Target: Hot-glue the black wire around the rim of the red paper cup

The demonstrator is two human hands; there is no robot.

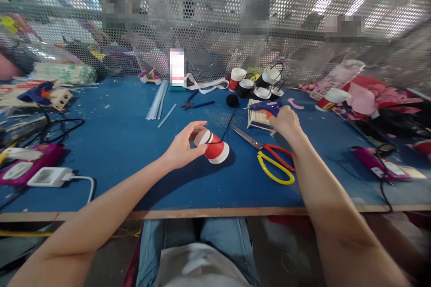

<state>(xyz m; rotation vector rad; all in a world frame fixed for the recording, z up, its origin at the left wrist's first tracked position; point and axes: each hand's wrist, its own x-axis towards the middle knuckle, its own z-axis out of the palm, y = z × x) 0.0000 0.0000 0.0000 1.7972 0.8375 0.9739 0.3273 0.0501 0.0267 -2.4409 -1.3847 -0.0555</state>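
Blue worktable (117, 143), cluttered.
On it: scissors (269, 158), pliers (197, 104), clear glue sticks (157, 101), white charger (49, 176), paper cups (259, 83) at the rear.

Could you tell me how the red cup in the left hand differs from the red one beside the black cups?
The held cup lies on its side in the left hand, black cord around it; the far cup stands on end, untouched, without visible cord. Both are red and white.

Red paper cups (213, 147): three, one at centre, one upper middle, one on its side at the right. Black cups with wire handles (245, 88): four, it seems, clustered upper middle. Blue glue guns (264, 106): two, centre right and upper left. Scissors (276, 161): one pair. Pliers (197, 105): one.
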